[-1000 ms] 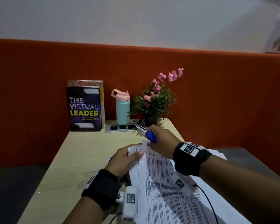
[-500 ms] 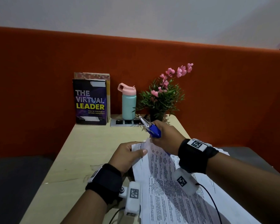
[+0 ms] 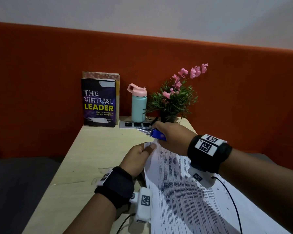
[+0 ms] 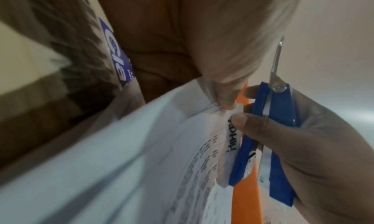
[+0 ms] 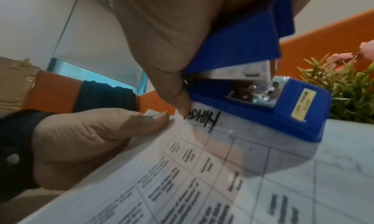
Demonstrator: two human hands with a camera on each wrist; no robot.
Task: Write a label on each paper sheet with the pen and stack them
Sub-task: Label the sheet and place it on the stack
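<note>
Gripping a blue stapler [image 3: 156, 133], right hand [image 3: 173, 137] has fingers curled round it, thumb tip [image 5: 183, 106] down on the top-left corner of the paper sheets [image 3: 184, 191], right by a handwritten black label [image 5: 202, 120]; stapler mouth sits at that top edge, metal parts visible between the blue halves, can't tell if the paper is actually inside the mouth. Left hand [image 3: 137, 157] pinches the same corner, thumb on top and fingers under, so its grip is clenched on the sheets. Sheets are printed with dense table text and lie on the pale wood surface [image 3: 85, 166], running from the corner toward the camera under the right forearm; corner end is lifted off the surface in the left wrist view. Black wrist straps with white tagged camera modules on both wrists. At the far end of the surface against the orange partition [image 3: 41, 81]: upright book [image 3: 99, 102] titled THE VIRTUAL LEADER, teal bottle [image 3: 138, 103] with pink lid, potted plant [image 3: 174, 100] with pink flowers. No pen identifiable in any view
</note>
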